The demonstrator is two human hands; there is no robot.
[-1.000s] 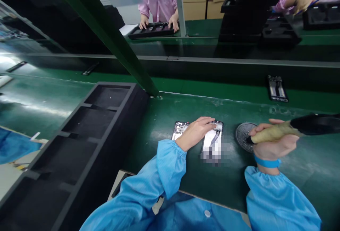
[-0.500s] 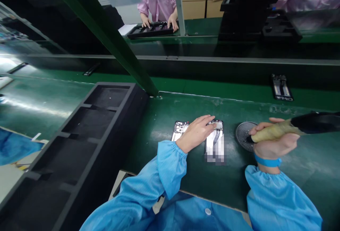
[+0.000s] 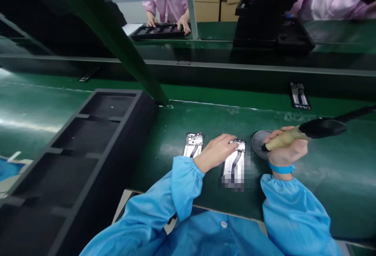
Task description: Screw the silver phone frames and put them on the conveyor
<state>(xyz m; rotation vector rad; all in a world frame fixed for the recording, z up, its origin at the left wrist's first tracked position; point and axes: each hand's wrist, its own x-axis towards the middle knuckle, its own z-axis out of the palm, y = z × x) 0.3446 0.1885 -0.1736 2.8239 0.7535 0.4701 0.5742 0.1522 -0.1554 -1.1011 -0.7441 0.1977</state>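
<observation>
An opened phone (image 3: 235, 166) with its circuit board and silvery inside showing lies on the green bench, slightly tilted. My left hand (image 3: 219, 151) has its fingers bent over the upper end of that phone, gripping it. A second opened phone (image 3: 194, 140) lies to the left, its lower part hidden behind my left sleeve. My right hand (image 3: 289, 150) is closed around an electric screwdriver (image 3: 283, 137) with a yellowish wrapped grip and black rear end. The screwdriver's tip points at a round dish with a perforated surface (image 3: 259, 146).
A black compartment tray stack (image 3: 138, 111) stands on the left beside a green post (image 3: 126, 48). Another opened phone (image 3: 299, 96) lies on the strip behind the bench. Across the barrier, co-workers in pink handle black trays (image 3: 160, 31) near stacked bins (image 3: 258, 17).
The phone under my left hand has turned to a slant and come slightly nearer me. The right hand keeps the screwdriver over the dish. The whole view has shifted slightly.
</observation>
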